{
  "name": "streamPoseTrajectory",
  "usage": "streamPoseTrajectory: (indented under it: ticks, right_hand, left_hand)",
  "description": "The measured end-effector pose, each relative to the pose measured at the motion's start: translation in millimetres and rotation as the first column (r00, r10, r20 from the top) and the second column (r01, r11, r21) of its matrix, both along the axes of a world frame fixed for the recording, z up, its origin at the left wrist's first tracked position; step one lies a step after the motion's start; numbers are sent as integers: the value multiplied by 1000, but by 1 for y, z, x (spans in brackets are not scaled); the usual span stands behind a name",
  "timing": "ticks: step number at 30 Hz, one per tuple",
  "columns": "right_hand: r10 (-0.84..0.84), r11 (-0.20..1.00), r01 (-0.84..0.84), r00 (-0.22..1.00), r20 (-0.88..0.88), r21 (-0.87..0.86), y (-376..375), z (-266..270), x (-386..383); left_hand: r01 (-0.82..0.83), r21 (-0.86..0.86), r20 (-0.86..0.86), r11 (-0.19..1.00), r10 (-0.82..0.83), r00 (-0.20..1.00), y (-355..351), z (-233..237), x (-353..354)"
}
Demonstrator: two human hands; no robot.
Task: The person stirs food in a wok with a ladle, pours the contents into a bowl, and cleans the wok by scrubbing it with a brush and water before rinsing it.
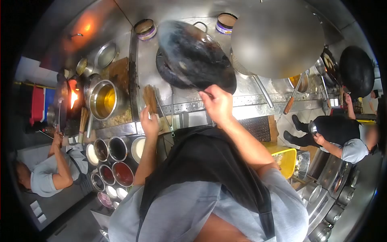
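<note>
In my right hand (218, 104) is the rim or handle of a dark wok (193, 56), my fingers closed on its near edge. The wok is tilted over the burner, its inside blackened with a few shiny wet patches. My left hand (149, 123) is closed around a bamboo wok brush (150, 99), whose bristles point away from me. The brush is apart from the wok, to its near left. A ladle's thin handle (172, 113) lies between my two hands.
A pot of yellow oil (103, 100) stands at left, near a flaming burner (74, 97). Sauce containers (123, 173) sit below it. Two tins (145, 29) stand behind. A blurred grey round shape (278, 38) covers the upper right. Co-workers (60, 171) stand on both sides.
</note>
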State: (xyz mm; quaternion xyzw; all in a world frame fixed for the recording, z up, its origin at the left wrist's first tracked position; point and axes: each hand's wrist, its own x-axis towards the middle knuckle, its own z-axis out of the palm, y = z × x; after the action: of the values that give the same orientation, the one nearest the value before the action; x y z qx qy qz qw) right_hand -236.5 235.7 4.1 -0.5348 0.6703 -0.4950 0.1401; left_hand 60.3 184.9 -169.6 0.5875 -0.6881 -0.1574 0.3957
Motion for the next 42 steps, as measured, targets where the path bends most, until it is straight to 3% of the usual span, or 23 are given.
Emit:
streamPoseTrajectory:
  ticks: [1, 5, 9, 13, 15, 16, 17, 18, 20, 21, 23, 24, 25, 26, 27, 28, 30, 32, 35, 37, 40, 41, 42]
  right_hand:
    - [57, 998, -62, 978, -201, -20, -5, -4, -1]
    - [239, 960, -279, 850, -469, -17, -35, -49, -10]
    - [255, 966, -240, 819, -513, 97, -70, -92, -6]
    - [318, 947, -312, 887, -335, 73, -72, -106, -11]
    - [318, 932, -334, 940, -122, -140, -43, -87, -37]
    - [205, 946, -252, 952, -226, -205, -23, -73, -65]
    - [-33, 955, 197, 815, 578, -223, 7, -121, -140]
    - [-395, 917, 397, 918, -44, 33, 37, -82, -190]
    - [-636, 706, 693, 526, -564, -150, 84, -89, -280]
    - [-678, 556, 814, 328, -658, -168, 101, -111, -311]
    - [-725, 571, 811, 572, -383, 131, 117, -177, -370]
    - [-730, 564, 815, 567, -382, 134, 111, -173, -379]
    - [-738, 657, 679, 667, 96, 328, 100, -158, -383]
    - [-624, 780, 474, 548, 557, 408, 91, -139, -381]
    - [-540, 826, 478, 521, 661, 298, 82, -120, -365]
    - [-530, 839, 471, 591, 609, 273, 77, -106, -344]
    - [-495, 867, 438, 701, 514, 238, 71, -99, -311]
    - [-356, 934, 324, 880, 314, 151, 72, -168, -331]
    - [-399, 904, 227, 748, 530, 362, 34, -116, -326]
    - [-384, 889, 215, 831, 402, 405, -12, -117, -341]
    - [-361, 808, 347, 930, -64, 476, -90, -146, -386]
    - [-305, 810, 409, 906, -294, 420, -117, -184, -416]
    - [-274, 783, 416, 898, -343, 462, -140, -199, -434]
  left_hand:
    - [2, -5, 5, 1000, -2, 1000, -7, 22, -10]
    - [121, -137, -314, 983, -159, 936, -22, 102, -70]
    - [164, -147, -291, 976, -201, 936, -39, 105, -111]
    - [330, 97, -184, 939, -309, 933, -34, 108, -155]
    - [368, 68, -101, 927, -361, 927, -39, 90, -173]
    - [407, 45, -25, 913, -406, 914, -41, 82, -180]
    - [407, 65, -28, 911, -406, 913, -42, 76, -190]
    - [410, 107, 124, 906, -422, 898, -41, 76, -196]
    - [381, 175, 257, 908, -415, 873, -40, 77, -209]
    - [391, 176, 255, 903, -426, 868, -42, 74, -212]
    - [316, 186, 316, 930, -362, 877, -47, 66, -214]
    - [306, 154, 289, 940, -339, 895, -45, 70, -216]
    - [314, 155, 291, 937, -347, 891, -43, 71, -216]
    - [296, 142, 304, 945, -326, 895, -42, 71, -214]
    - [274, 127, 316, 953, -301, 900, -39, 72, -215]
    - [276, 126, 318, 953, -302, 899, -32, 77, -216]
    - [189, 68, 11, 980, -191, 982, -14, 91, -218]
    - [150, 37, 21, 988, -150, 988, -1, 82, -203]
    - [51, 49, 64, 997, -54, 996, 32, 72, -171]
    - [-14, 66, 83, 998, 9, 997, 52, 66, -154]
    - [-179, 263, -24, 948, 192, 981, 88, 70, -140]
    - [-200, 263, -22, 944, 213, 977, 100, 69, -134]
    - [-218, 207, 46, 954, 213, 976, 111, 64, -127]
